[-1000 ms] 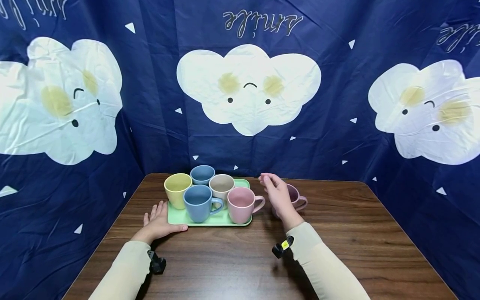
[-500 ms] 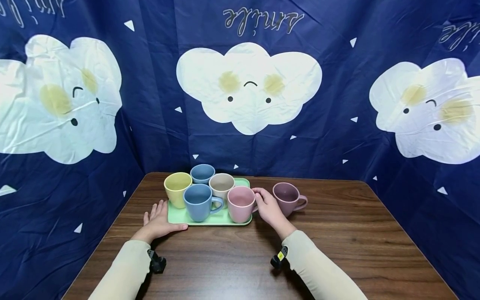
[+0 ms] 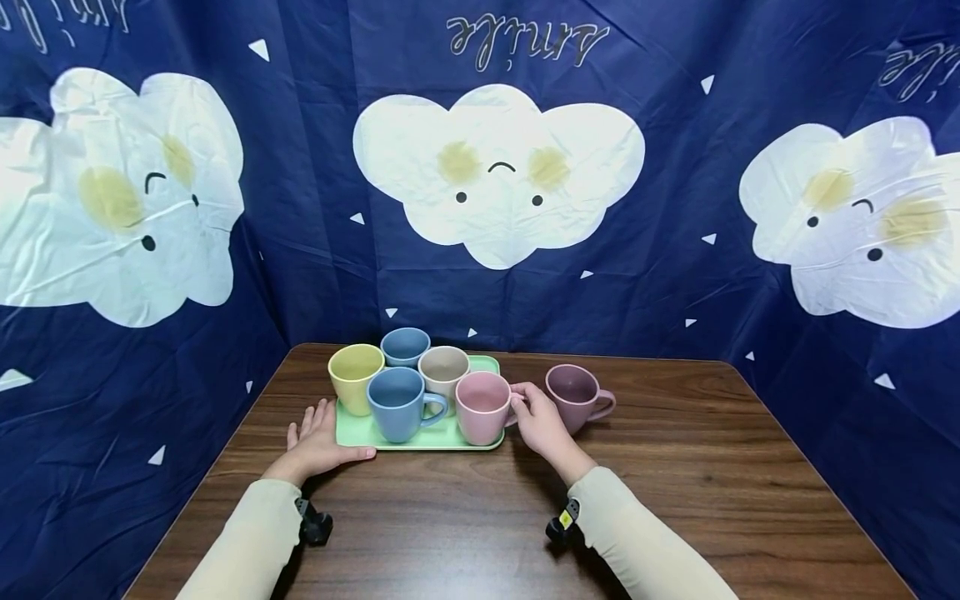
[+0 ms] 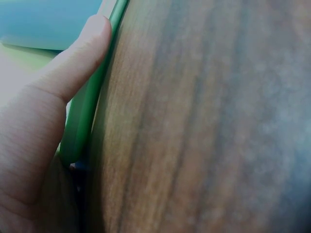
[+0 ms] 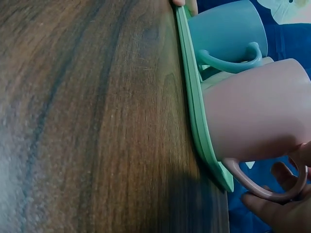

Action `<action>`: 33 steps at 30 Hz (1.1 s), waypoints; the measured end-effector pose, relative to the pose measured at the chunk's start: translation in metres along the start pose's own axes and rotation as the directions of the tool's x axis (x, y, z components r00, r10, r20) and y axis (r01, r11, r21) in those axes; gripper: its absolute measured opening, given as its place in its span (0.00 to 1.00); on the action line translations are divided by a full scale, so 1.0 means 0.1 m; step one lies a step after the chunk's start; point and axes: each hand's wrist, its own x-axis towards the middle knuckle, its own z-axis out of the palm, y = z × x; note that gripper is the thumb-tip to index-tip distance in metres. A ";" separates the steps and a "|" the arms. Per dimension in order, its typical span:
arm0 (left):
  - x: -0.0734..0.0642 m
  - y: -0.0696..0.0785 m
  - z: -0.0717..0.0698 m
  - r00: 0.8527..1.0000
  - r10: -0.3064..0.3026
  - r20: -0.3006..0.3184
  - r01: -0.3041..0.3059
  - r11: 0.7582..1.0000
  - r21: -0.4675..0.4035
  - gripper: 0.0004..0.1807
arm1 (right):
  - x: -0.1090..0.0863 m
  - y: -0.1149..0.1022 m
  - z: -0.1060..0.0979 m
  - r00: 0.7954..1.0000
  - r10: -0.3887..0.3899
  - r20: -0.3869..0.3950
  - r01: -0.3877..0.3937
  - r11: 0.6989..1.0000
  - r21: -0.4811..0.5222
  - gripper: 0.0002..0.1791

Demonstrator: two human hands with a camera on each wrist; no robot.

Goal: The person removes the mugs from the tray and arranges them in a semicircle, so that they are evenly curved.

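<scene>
One white cloud print on dark blue backdrop, far left. Next, pale left sleeve in from lower left over brown wood-grain tabletop, black wrist camera on it. Then left hand: spread, fingers straight, set against left end of pale green tray; thumb on near rim per left wrist view.

Yellow mug upright at left end of tray. Just right of it, nearer the front, front blue mug, upright, handle pointing right. Behind, back blue mug; base hidden, can't tell whether on tray. Beige mug to the right, behind and between front blue and pink, lower part partly covered.

Pink mug at right end of tray, near front corner, upright, base down on tray, handle pointing right. Right hand at that handle: pinching it between thumb and curled fingers, fingers visible through the loop in right wrist view.

Plum mug just beyond, upright on bare wood, off tray, handle pointing right; can't tell whether touching right hand. Pale right sleeve in from lower right, second wrist camera with yellow patch. Far right, another cloud print, cropped by frame edge.
</scene>
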 end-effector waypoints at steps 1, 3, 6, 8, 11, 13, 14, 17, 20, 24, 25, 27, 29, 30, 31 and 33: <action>0.00 0.00 0.00 1.000 -0.001 0.000 0.001 1.000 0.000 0.82 | -0.01 0.00 0.00 1.000 0.002 -0.002 -0.002 1.000 -0.001 0.11; 0.00 0.00 -0.01 1.000 -0.001 0.000 0.001 1.000 -0.003 0.82 | -0.01 0.01 0.00 1.000 0.004 -0.008 -0.004 1.000 -0.005 0.10; -0.01 0.01 -0.01 1.000 -0.004 0.004 0.005 1.000 -0.003 0.82 | -0.03 0.02 0.00 1.000 0.013 -0.010 -0.013 1.000 -0.002 0.08; -0.02 0.03 -0.02 1.000 -0.005 0.013 0.005 1.000 -0.005 0.82 | -0.03 0.03 0.00 1.000 0.024 0.002 -0.024 0.999 0.028 0.08; -0.03 0.03 -0.02 1.000 -0.011 0.017 0.011 1.000 -0.004 0.83 | -0.05 0.03 0.00 0.998 0.066 0.024 -0.069 0.988 0.135 0.08; -0.03 0.03 -0.01 1.000 -0.008 0.014 0.008 1.000 -0.004 0.83 | -0.06 0.02 0.00 0.995 0.095 0.028 -0.098 0.973 0.210 0.07; -0.02 0.02 -0.01 1.000 -0.006 0.012 0.006 1.000 -0.006 0.82 | -0.07 0.01 0.00 0.994 0.104 0.023 -0.107 0.966 0.237 0.07; 0.00 0.01 0.00 1.000 -0.004 -0.003 0.004 1.000 -0.004 0.82 | -0.08 -0.02 0.01 0.993 0.120 -0.006 -0.114 0.959 0.257 0.06; 0.00 0.00 0.01 1.000 0.001 -0.009 -0.001 1.000 -0.002 0.82 | -0.10 -0.05 0.02 0.993 0.109 -0.041 -0.096 0.969 0.229 0.06; -0.01 0.00 0.00 1.000 0.000 -0.008 0.000 1.000 -0.004 0.83 | -0.11 -0.12 0.01 0.993 0.090 -0.072 -0.073 0.974 0.213 0.06; -0.01 0.01 -0.01 1.000 -0.001 -0.008 0.001 1.000 -0.007 0.83 | -0.10 -0.14 0.00 0.994 0.085 -0.075 -0.066 0.973 0.220 0.06; -0.02 0.02 -0.01 1.000 -0.004 -0.005 0.004 1.000 -0.011 0.83 | -0.09 -0.18 -0.03 0.993 0.088 -0.074 -0.068 0.969 0.238 0.06; -0.03 0.03 -0.02 1.000 -0.007 -0.001 0.007 1.000 -0.016 0.82 | -0.08 -0.22 -0.07 0.993 0.095 -0.068 -0.075 0.965 0.251 0.06; -0.03 0.04 -0.02 1.000 -0.006 0.001 0.006 1.000 -0.019 0.82 | -0.06 -0.24 -0.09 0.993 0.096 -0.069 -0.076 0.965 0.250 0.06; -0.03 0.04 -0.02 1.000 -0.007 0.002 0.007 1.000 -0.018 0.82 | -0.05 -0.25 -0.11 0.993 0.098 -0.071 -0.078 0.967 0.243 0.06; -0.03 0.04 -0.02 1.000 -0.009 0.004 0.009 1.000 -0.015 0.81 | -0.02 -0.28 -0.15 0.992 0.097 -0.082 -0.078 0.974 0.215 0.06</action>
